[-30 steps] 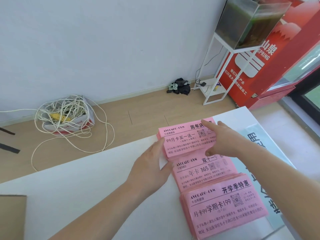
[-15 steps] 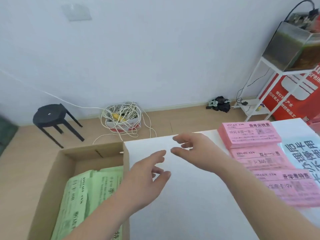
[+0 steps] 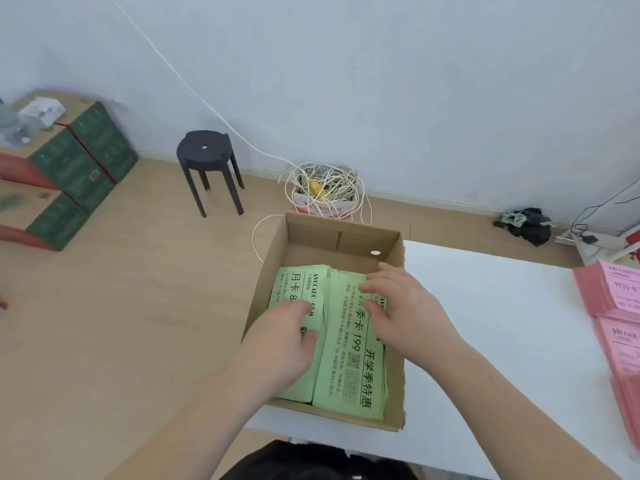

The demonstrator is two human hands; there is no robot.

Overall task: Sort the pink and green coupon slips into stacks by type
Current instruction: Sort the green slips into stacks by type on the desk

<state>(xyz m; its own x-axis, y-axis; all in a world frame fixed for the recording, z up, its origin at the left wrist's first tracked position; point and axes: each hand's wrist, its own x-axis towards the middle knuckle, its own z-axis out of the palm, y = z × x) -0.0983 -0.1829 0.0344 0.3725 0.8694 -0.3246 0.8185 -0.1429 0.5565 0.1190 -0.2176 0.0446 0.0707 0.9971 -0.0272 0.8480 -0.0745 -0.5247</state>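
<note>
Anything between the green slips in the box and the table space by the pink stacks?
Only the cardboard box's right wall; the green slips must clear it. Nothing visible lies on the white table before the pink stacks.

The white worktop [image 3: 485,323] is long and flat. An open brown cardboard box [image 3: 311,233] sits at its left end, and it is hard to tell how much of the box rests on the top. Far over at the right edge lie stacks of pink slips [image 3: 609,292], one just behind the other.

The floor [image 3: 138,323] is light wood. A black stool [image 3: 204,154] stands on it near the wall. Beside the stool is a small box full of white cord [image 3: 323,194]. Green and red boxes [image 3: 69,168] are piled up at the left. A dark heap of cloth [image 3: 528,225] lies by the wall on the right
</note>
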